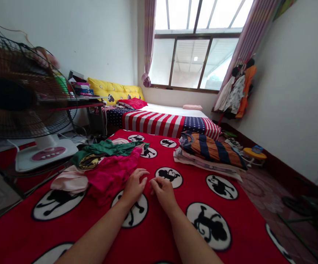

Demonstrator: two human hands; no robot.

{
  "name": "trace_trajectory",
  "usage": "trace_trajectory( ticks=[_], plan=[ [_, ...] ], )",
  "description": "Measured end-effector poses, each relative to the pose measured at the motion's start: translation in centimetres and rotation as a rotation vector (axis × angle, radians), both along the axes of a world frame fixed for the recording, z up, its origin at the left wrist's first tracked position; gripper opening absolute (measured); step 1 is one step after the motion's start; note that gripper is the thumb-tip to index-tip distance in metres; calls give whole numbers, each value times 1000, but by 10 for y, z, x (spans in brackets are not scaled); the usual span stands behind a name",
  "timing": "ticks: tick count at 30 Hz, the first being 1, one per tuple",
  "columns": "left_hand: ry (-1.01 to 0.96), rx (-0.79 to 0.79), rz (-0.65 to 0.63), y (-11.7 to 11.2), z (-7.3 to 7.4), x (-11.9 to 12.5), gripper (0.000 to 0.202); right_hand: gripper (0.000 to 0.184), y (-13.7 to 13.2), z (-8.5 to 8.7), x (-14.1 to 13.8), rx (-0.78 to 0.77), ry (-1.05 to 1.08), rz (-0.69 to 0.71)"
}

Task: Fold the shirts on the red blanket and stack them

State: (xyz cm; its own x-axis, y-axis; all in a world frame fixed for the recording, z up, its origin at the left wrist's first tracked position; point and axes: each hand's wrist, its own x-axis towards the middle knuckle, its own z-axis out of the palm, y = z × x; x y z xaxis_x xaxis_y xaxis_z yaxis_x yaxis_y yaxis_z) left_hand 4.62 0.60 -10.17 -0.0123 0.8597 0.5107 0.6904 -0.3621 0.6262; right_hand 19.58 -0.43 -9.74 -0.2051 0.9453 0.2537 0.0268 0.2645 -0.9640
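Note:
My left hand [134,185] lies flat on the red blanket [175,223] printed with black-and-white monkey circles, its fingers stretched out and touching the edge of a magenta garment [112,174]. My right hand [163,189] rests beside it on the blanket, fingers curled in a loose pinch, with nothing that I can make out in them. The magenta garment belongs to a loose heap with a green garment [108,148] and a pale pink one [69,179] to the left. A folded stack topped by an orange and navy striped garment [212,148] sits at the right.
A large standing fan [24,95] is close at the left. Behind the blanket lies a mattress with a stars-and-stripes cover [161,123], yellow cushions [114,90] and a red pillow [132,103]. Clothes hang [237,91] by the window at the right wall.

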Motion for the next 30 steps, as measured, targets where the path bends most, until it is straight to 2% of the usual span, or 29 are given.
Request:
trace_trajectory(
  ticks=[9, 17, 25, 27, 30],
  plan=[
    [9, -24, 9, 1, 0, 1, 24, 24, -1, 1, 2, 16, -38, -5],
    [16, -56, 23, -2, 4, 3, 24, 25, 5, -8, 0, 8, -14, 7],
    [63, -109, 49, -5, 5, 7, 23, 24, -1, -1, 4, 12, -32, 5],
    [98, -113, 11, -7, 10, 5, 22, 26, 0, -3, 5, 2, -20, -4],
    [200, -74, 4, -12, 28, -10, 21, 28, 2, -8, 4, -18, -6, -12]
  ],
)
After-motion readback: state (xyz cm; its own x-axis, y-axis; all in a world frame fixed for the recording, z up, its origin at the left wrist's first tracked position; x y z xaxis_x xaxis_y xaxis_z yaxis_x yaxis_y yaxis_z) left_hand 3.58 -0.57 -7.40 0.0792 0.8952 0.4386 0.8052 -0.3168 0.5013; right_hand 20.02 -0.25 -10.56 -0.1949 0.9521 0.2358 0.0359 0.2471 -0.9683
